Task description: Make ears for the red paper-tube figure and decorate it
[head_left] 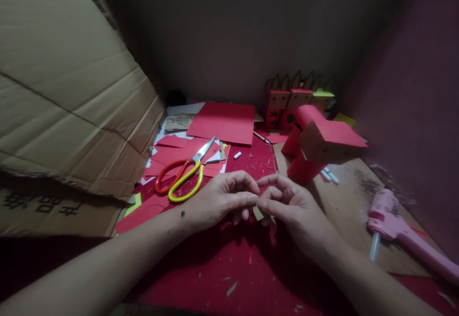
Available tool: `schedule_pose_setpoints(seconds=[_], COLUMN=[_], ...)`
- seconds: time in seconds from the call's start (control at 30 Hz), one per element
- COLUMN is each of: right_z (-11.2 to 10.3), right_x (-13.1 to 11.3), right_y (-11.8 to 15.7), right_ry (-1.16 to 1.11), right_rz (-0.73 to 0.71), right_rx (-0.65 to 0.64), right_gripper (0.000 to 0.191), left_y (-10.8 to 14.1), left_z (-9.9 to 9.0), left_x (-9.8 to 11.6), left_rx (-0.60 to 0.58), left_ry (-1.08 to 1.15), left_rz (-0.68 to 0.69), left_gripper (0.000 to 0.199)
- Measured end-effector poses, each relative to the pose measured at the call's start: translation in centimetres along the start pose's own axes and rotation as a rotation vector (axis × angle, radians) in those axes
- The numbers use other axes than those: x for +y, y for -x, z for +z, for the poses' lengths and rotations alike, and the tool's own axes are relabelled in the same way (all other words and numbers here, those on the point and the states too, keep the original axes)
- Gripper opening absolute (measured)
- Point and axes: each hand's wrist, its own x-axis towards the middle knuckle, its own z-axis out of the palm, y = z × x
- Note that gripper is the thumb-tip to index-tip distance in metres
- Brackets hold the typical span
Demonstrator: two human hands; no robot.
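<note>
A small tan piece (257, 213) is in the middle, held up over the red table (201, 273). The right hand (292, 203) has a narrow grip, with the thumb and fingers pinching the piece. The left hand (233, 194) has a narrow grip too, and its thumb and finger tips meet at the piece's left end. I cannot tell how hard each one holds on.

On the near side, the red table shows between the two arms, with a few thin scraps on it. That gives the hands room to move near.

Just left of the left hand are the scissors (197, 164), with one red handle and one yellow handle. Their blades point far and lie on red paper scraps (170, 153). A big red sheet (224, 122) with straight edges lies farther off. A little white stick (237, 155) is on the far side of the hands.

On the right, a brown board (344, 201) carries a red paper figure (330, 139), close past the right hand. The pink glue gun (385, 215) is farther right. More small figures (299, 98) stand far back.

A tall cardboard sheet (71, 81) closes the left side, and its rough edge comes near the papers. A purple wall (405, 101) closes the right.
</note>
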Motion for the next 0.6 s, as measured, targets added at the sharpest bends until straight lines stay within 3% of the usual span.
schedule_pose_setpoints(seconds=[0.4,0.5,0.6], right_z=[0.2,0.2,0.3], right_x=[0.2,0.0,0.0], right_y=[0.2,0.6,1.1], right_ry=[0.160,0.352,0.711], right_rz=[0.041,-0.106,-0.418], right_rx=[0.074,0.172,0.207], right_gripper=[0.011,0.012,0.009], left_y=[0.2,0.2,0.2], left_z=[0.2,0.0,-0.3], left_x=[-0.1,0.0,-0.1], left_rx=[0.011,0.032,0.074], left_ry=[-0.080,-0.096,-0.064], left_rz=[-0.003,-0.026,-0.063], left_gripper=[0.013,0.013,0.013])
